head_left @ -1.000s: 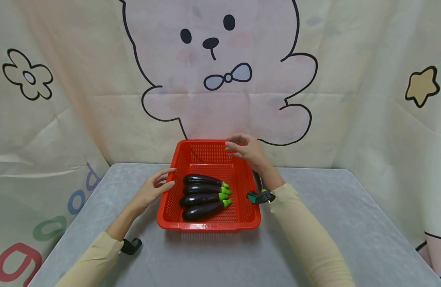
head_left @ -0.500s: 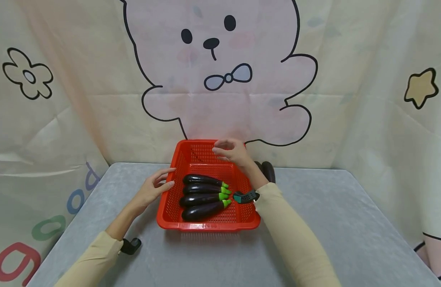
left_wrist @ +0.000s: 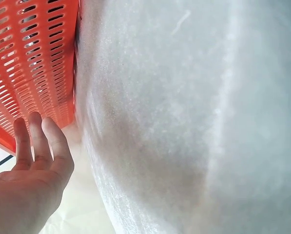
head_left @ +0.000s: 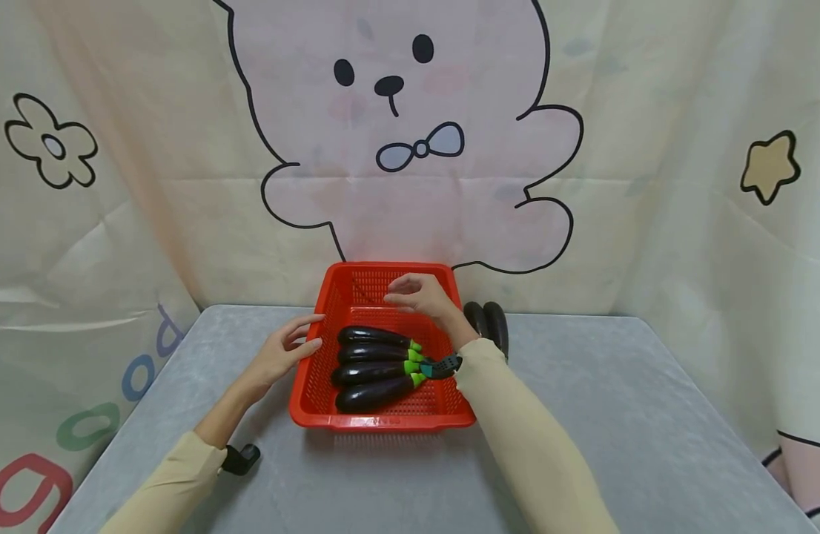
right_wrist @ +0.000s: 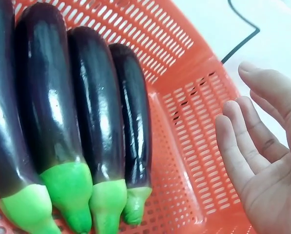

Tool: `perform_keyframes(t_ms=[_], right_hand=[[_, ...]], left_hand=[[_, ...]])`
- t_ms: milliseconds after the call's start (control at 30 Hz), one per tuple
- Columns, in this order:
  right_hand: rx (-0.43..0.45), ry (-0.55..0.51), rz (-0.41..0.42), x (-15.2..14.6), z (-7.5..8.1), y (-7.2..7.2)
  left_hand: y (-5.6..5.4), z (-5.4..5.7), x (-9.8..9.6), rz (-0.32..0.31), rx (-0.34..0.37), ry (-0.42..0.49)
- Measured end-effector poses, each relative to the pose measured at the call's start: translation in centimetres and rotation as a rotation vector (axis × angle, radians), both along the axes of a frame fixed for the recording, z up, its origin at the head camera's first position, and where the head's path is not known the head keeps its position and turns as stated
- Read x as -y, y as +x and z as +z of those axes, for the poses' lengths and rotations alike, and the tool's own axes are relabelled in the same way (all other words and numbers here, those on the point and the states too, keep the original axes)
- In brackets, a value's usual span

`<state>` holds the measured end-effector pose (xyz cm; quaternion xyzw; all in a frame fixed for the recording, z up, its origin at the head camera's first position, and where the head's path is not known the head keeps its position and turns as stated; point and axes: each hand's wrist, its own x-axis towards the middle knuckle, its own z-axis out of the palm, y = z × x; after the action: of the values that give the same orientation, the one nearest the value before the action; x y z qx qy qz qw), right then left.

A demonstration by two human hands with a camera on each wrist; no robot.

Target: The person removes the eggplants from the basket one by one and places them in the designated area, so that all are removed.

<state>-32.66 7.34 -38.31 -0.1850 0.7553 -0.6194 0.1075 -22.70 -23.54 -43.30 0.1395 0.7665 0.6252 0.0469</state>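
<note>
Several glossy dark purple eggplants (head_left: 373,372) with green caps lie side by side in a red plastic basket (head_left: 383,423). At the basket's left rim rests my left hand (head_left: 283,348), its fingertips right at the rim. The left wrist view shows those fingers (left_wrist: 41,141) slightly bent against the slotted outer wall. My right hand (head_left: 423,298) hovers over the far part of the basket, beyond the eggplants, holding nothing. In the right wrist view, the right hand's fingers (right_wrist: 247,136) are loosely extended, with the thumb apart.
Two more eggplants (head_left: 495,326) lie on the grey table (head_left: 617,415) just right of the basket, partly hidden by the right forearm. A cream curtain (head_left: 623,148) printed with a bear stands behind the table.
My right hand has moved left and slightly nearer over the basket, uncovering the two eggplants at its right. The left hand and the eggplants in the basket have stayed in place.
</note>
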Motion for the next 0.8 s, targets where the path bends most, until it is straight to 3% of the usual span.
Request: perform_keyframes(t_ms=[300, 800], right_hand=[[0.040, 0.035, -0.014, 0.3, -1.1, 0.0], [0.052, 0.213, 0.024, 1.0, -3.0, 1.2]], left_hand=[[0.0, 0.0, 0.0, 0.008, 0.002, -0.002], [0.1, 0.0, 0.1, 0.021, 0.015, -0.021]])
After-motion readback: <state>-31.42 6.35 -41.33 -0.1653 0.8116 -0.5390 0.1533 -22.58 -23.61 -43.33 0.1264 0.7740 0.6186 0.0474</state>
